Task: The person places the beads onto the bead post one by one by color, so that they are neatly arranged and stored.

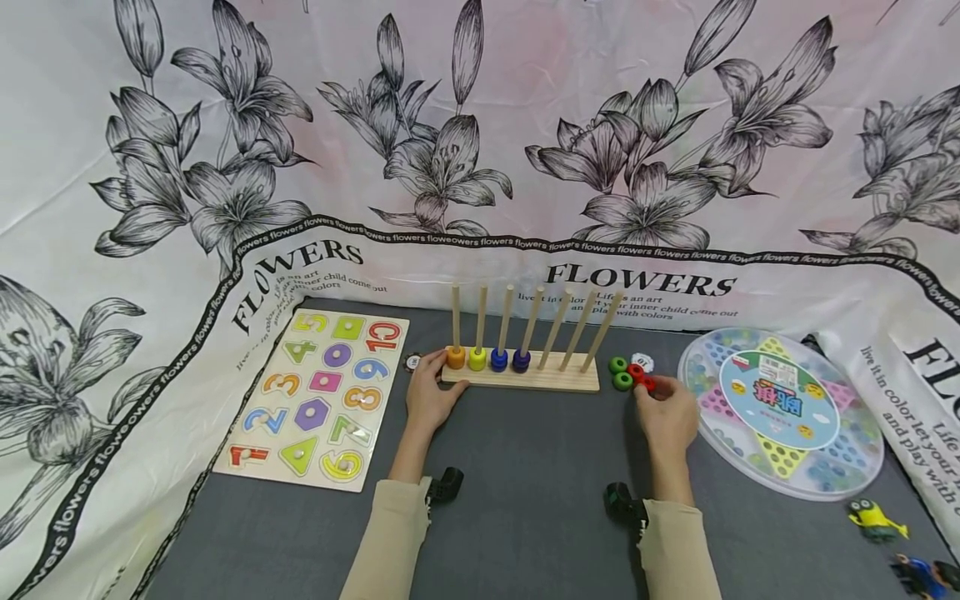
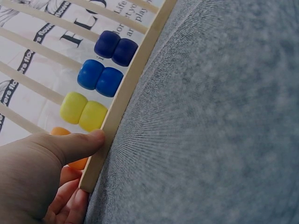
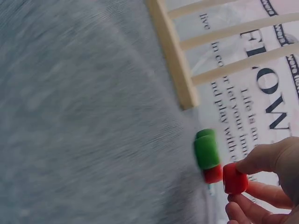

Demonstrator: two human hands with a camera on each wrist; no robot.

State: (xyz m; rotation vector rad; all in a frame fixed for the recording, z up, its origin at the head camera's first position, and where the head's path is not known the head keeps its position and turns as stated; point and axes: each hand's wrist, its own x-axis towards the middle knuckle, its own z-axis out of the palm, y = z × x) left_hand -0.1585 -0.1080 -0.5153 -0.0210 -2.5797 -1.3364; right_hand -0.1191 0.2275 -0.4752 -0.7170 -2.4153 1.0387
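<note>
A wooden peg stand (image 1: 551,381) bears a row of upright rods. Orange (image 1: 455,358), yellow (image 1: 477,359), blue (image 1: 498,360) and dark blue beads (image 1: 521,361) sit on its left rods, stacked in pairs where the left wrist view shows them; the right-hand rods are bare. My left hand (image 1: 432,398) grips the stand's left end, its thumb against the front edge. Right of the stand, my right hand (image 1: 667,419) pinches a red bead (image 3: 235,178) between thumb and fingers. Beside it on the cloth lie green beads (image 3: 206,150) and another red bead (image 3: 213,174).
On the left lies a wooden number and shape puzzle board (image 1: 351,382). To the right is a round Chinese checkers box (image 1: 780,400), with a yellow toy figure (image 1: 876,521) and a dark blue one (image 1: 921,575) nearer me. Small round tokens (image 1: 642,362) lie behind the beads.
</note>
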